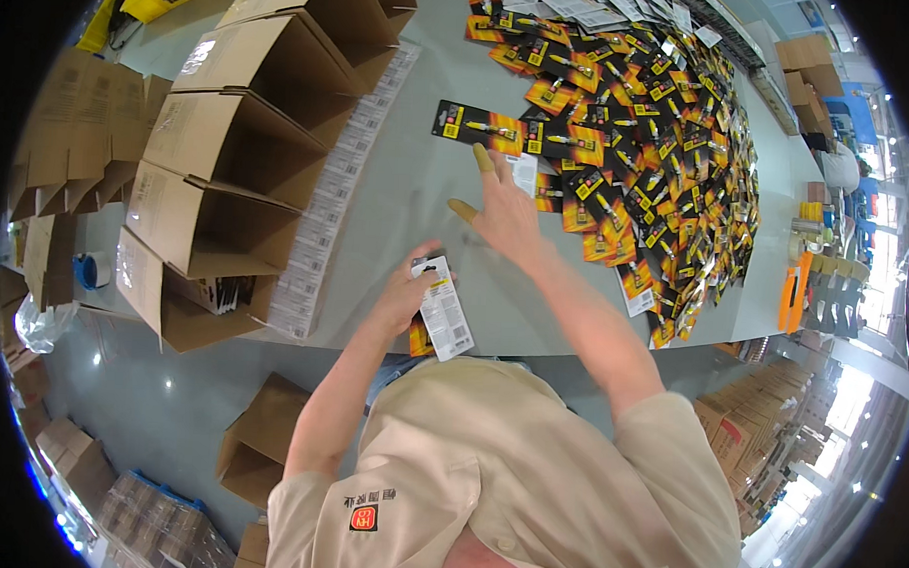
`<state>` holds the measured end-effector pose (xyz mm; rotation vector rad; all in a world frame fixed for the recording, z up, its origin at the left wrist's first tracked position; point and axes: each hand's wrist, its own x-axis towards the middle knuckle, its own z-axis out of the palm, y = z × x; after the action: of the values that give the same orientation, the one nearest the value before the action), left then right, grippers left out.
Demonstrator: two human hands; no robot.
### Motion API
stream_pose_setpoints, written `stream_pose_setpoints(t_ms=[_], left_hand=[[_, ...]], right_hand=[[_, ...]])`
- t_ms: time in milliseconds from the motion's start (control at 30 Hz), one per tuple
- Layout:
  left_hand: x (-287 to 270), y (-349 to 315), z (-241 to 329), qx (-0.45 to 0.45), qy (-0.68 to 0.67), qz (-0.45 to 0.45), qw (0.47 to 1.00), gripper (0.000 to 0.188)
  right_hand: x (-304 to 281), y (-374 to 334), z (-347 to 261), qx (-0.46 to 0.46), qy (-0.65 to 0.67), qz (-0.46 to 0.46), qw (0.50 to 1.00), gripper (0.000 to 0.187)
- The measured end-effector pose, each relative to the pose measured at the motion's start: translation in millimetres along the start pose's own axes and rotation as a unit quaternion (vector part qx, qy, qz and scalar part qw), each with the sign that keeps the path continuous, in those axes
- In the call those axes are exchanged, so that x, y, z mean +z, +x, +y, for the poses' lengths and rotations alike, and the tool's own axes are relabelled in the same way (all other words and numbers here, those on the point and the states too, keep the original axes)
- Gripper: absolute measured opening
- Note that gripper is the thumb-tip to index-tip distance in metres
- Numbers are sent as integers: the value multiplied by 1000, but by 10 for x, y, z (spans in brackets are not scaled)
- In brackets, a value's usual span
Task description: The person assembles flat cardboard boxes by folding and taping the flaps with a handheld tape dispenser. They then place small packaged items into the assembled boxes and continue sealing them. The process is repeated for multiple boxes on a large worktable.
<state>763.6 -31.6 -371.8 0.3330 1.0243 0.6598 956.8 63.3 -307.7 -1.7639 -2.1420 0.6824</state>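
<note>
My left hand [402, 294] is closed on a few carded blister packs [446, 312] near the table's front edge. The top one shows its white printed back, and a black and orange one peeks out beneath. My right hand [507, 214] is stretched forward over the table, with tan finger cots on thumb and forefinger. Its fingers are apart and hold nothing. The forefinger is at the near edge of a black and orange blister pack [478, 126] lying face up; whether they touch I cannot tell. Right of it spreads a large heap of similar packs [670, 141].
A row of open cardboard cartons [243, 181] lies on its side at the left, packs visible inside the nearest. A strip of printed white labels or boxes [340, 185] runs beside it. A tape roll [92, 269] sits far left. An open carton [262, 433] stands on the floor.
</note>
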Motion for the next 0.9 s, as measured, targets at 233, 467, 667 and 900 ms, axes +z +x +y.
stream_pose_setpoints(t_ms=[233, 467, 667, 900], left_hand=[[-341, -261, 116, -84, -116, -20, 989, 39], [-403, -179, 99, -59, -124, -85, 987, 33], [-314, -111, 106, -103, -176, -84, 975, 43], [-269, -135, 26, -5, -152, -79, 985, 32]], right_hand=[[402, -255, 726, 54, -237, 84, 966, 70], [-56, -354, 716, -7, -225, -18, 974, 36], [102, -540, -340, -287, -92, -133, 944, 45], [458, -423, -80, -76, 83, -214, 970, 78]])
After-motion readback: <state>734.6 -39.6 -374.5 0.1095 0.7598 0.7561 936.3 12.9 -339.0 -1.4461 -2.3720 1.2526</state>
